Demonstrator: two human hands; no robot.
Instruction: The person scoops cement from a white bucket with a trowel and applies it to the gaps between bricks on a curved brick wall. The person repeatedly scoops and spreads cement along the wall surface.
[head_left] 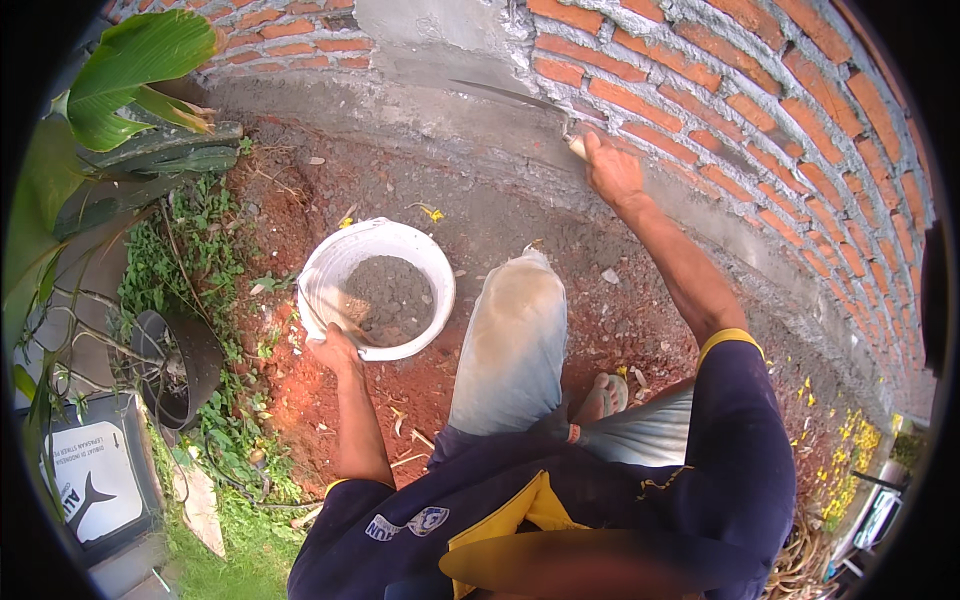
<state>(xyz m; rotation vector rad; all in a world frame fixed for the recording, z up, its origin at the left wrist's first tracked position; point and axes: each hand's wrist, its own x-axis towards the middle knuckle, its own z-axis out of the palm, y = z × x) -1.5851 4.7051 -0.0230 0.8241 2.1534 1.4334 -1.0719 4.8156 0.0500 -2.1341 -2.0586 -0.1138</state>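
My right hand (612, 172) grips the pale handle of a long-bladed metal trowel (515, 98), held out beside the grey plastered strip (435, 45) and lower band of a red brick wall (720, 80); whether the blade touches the surface I cannot tell. My left hand (335, 347) is closed on the near left rim of a white bucket (436, 285), which has grey mortar (390, 300) inside. The bucket is just left of my bent knee (510, 340), over reddish soil.
Large leaves (135, 60), weeds (170, 250) and a dark plant pot (180, 370) line the left side, with a dark panel bearing a white label (100, 490) below. My foot (605, 395) rests on the dirt (400, 420). Yellow petals (850, 450) lie at the right.
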